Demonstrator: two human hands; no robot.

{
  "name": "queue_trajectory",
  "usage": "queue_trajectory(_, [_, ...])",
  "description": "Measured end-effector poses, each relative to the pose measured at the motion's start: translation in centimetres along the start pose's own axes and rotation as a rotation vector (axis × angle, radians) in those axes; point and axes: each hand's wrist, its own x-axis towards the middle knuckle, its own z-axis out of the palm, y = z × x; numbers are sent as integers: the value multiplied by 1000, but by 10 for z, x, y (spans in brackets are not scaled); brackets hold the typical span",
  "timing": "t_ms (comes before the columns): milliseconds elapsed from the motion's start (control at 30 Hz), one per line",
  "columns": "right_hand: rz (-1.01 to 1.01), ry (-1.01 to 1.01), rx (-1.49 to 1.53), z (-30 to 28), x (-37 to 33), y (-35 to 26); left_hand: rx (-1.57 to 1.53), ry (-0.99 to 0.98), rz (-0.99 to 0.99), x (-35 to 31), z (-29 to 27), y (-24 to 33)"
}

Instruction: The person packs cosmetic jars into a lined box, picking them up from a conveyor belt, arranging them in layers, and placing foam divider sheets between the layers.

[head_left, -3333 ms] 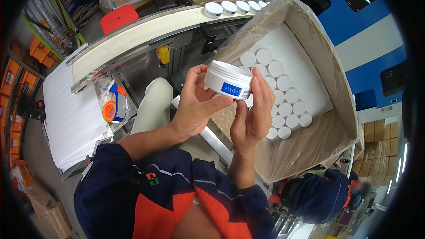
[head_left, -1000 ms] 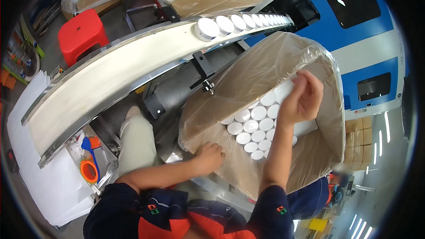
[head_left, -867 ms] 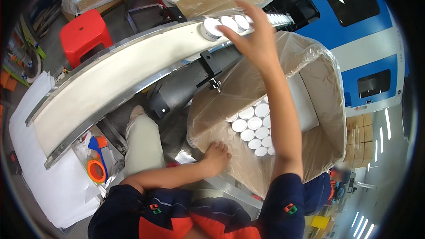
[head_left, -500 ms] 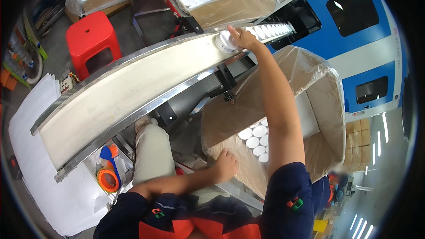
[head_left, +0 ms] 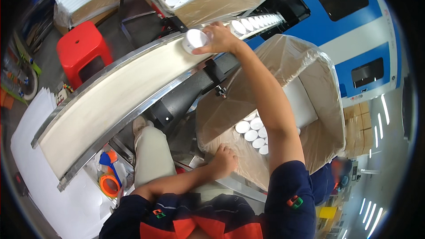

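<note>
On the cream conveyor belt [head_left: 119, 79], my right hand [head_left: 220, 39] is closed around a white round container [head_left: 195, 40], thumb at its near side and fingers at its far side. Behind the hand, a row of similar white containers [head_left: 250, 23] stretches along the belt toward the blue and white machine [head_left: 330, 22]. Fingers loosely apart, my left hand [head_left: 224, 161] lies on the near edge of a plastic-lined carton [head_left: 221, 124] and holds nothing that I can see. Several white containers [head_left: 254, 133] sit inside that carton, partly hidden by my right forearm.
Metal rails [head_left: 146, 98] edge the belt. A second lined carton [head_left: 217, 1] with white containers stands beyond it. At the left are a red stool [head_left: 83, 46] and white sheets [head_left: 48, 172]; an orange tape roll [head_left: 109, 185] lies in a tray near my leg.
My right hand has moved left along the belt with the white container, away from the row. My left hand stays at the carton's edge. The view has shifted slightly.
</note>
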Motion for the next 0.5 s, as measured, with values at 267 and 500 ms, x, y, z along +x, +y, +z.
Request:
queue_trajectory(267, [-145,963,217,-64,-219,-75,34,-46,-31,-5,-11,-5])
queue_trajectory(500, [962,994,-19,44,-317,125,69,-206,-34,-3,-17,2])
